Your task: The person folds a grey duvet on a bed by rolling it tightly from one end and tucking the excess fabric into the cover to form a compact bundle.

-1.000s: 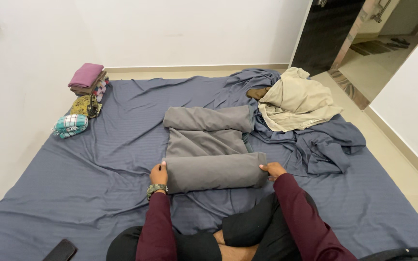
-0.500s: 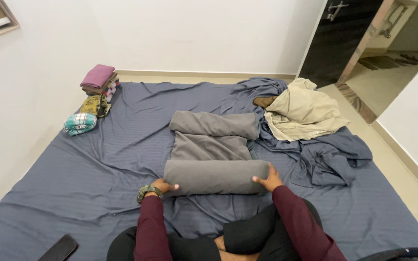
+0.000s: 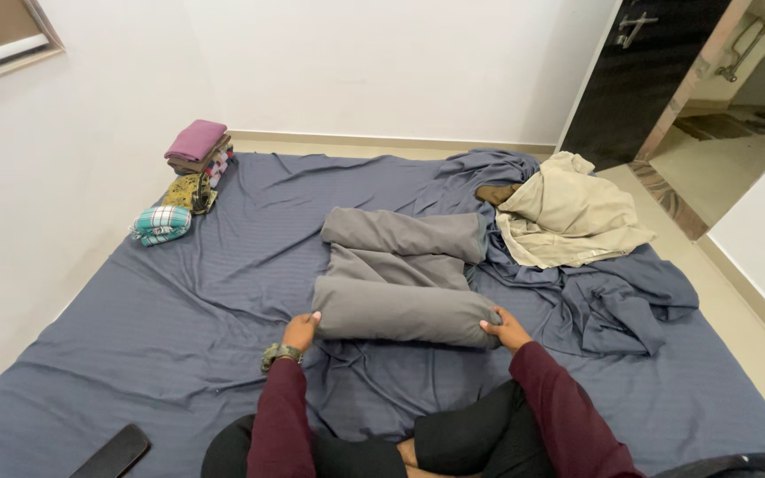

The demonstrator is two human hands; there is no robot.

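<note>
Grey cloth (image 3: 400,283), half rolled, lies mid-sheet (image 3: 179,301). Left hand (image 3: 299,330) grips the roll at 9 o'clock, right hand (image 3: 506,329) at 3. Risk: uneven pressure could skew or loosen the roll.

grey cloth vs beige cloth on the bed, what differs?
The grey cloth is rolled at both ends; the beige cloth lies crumpled in a loose heap. The left hand and right hand touch the grey cloth's near roll; nothing touches the beige one. Both lie on the blue sheet.
</note>
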